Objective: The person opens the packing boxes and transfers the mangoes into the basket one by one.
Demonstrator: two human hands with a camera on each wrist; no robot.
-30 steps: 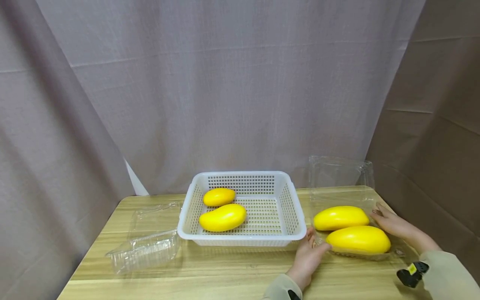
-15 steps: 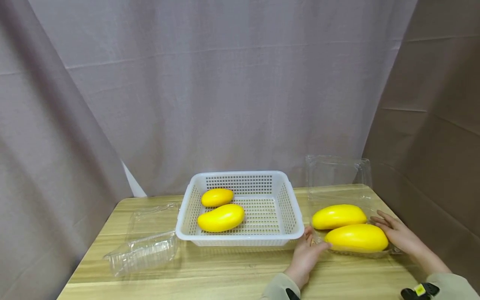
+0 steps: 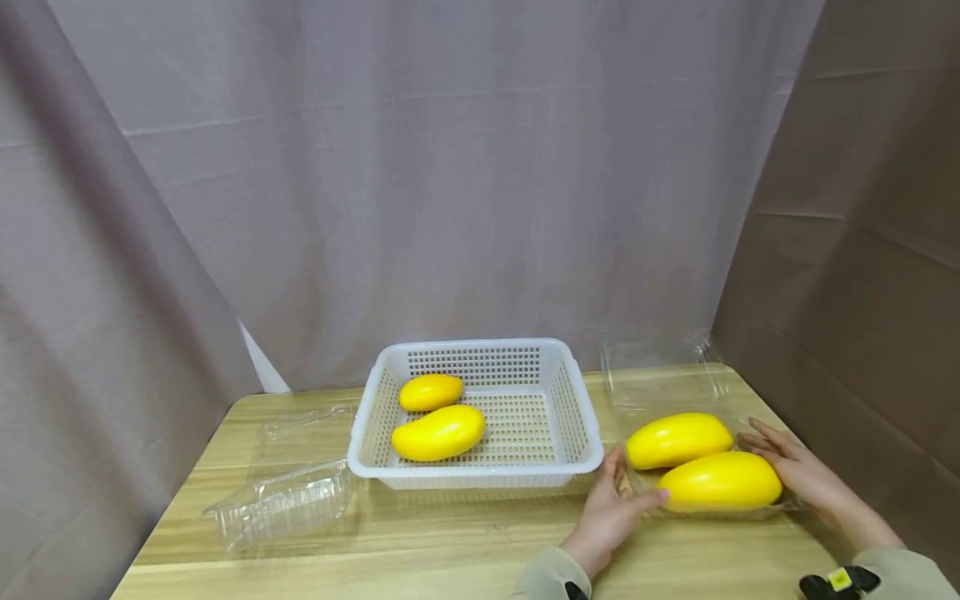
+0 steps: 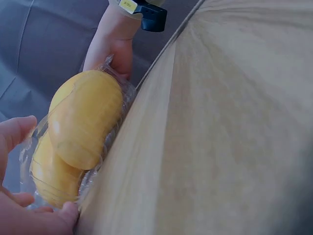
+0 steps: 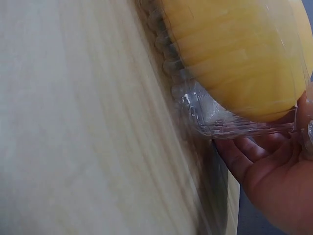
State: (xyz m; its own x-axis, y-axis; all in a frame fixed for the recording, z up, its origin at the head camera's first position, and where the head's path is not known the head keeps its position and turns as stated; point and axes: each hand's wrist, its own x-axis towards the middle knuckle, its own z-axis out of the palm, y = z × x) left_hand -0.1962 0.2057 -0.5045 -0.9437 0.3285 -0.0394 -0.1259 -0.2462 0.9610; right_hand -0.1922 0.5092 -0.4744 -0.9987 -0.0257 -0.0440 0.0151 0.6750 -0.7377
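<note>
Two yellow mangoes [image 3: 722, 482] lie side by side in an opened clear plastic clamshell box [image 3: 652, 500] at the table's right. My left hand [image 3: 611, 512] grips the box's left end, with the thumb at its near corner and the fingers along the side. At the opposite end, my right hand [image 3: 798, 471] holds the box, its fingers against the end wall in the right wrist view. The transparent lid [image 3: 660, 375] leans back behind the fruit. From the left wrist view, the box [image 4: 124, 98] appears close over the table surface.
A white perforated basket [image 3: 480, 477] with two more mangoes [image 3: 438, 433] stands mid-table, just left of my left hand. Another opened clear box [image 3: 288, 504] lies at the left. Grey curtains [image 3: 487, 167] hang behind and beside the table [image 3: 420, 550].
The lid has tipped further back and sits lower. The box with its mangoes has shifted slightly toward me. My right hand has closed in a little on the box's end.
</note>
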